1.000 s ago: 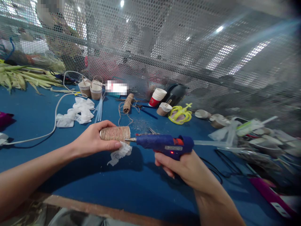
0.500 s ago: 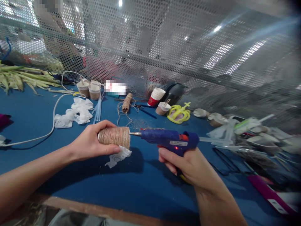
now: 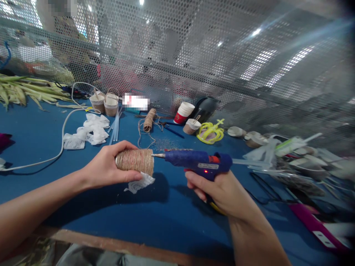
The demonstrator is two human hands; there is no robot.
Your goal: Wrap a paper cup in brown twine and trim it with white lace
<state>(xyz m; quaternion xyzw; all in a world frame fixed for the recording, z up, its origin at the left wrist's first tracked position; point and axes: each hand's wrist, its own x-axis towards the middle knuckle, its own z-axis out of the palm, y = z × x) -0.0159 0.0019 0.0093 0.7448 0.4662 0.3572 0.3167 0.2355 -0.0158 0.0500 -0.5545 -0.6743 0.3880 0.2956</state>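
Note:
My left hand (image 3: 111, 166) is closed round a twine-wrapped cup (image 3: 135, 160), which lies on its side with one end facing right. A piece of white lace-like fabric (image 3: 141, 183) hangs at the cup's lower right edge, by my thumb. In my right hand (image 3: 208, 188) is a blue glue gun (image 3: 191, 161) with a lit red light and a clear glue stick in its back. The gun's metal nozzle (image 3: 158, 155) is at the upper part of the cup's right end; whether it touches I cannot tell.
Behind the hands lie a twine roll (image 3: 150, 120), glue sticks (image 3: 117, 127) and white fabric pieces (image 3: 90, 131). Twine-wrapped cups (image 3: 111, 105), paper cups (image 3: 183, 112) and a yellow crown (image 3: 210, 133) stand by the mesh screen (image 3: 166, 48). A magenta power strip (image 3: 316, 225) lies right, a white cord (image 3: 63, 138) left.
My right hand and the glue gun have shifted slightly left, bringing the nozzle a little further over the cup's end. My left hand keeps its hold on the cup.

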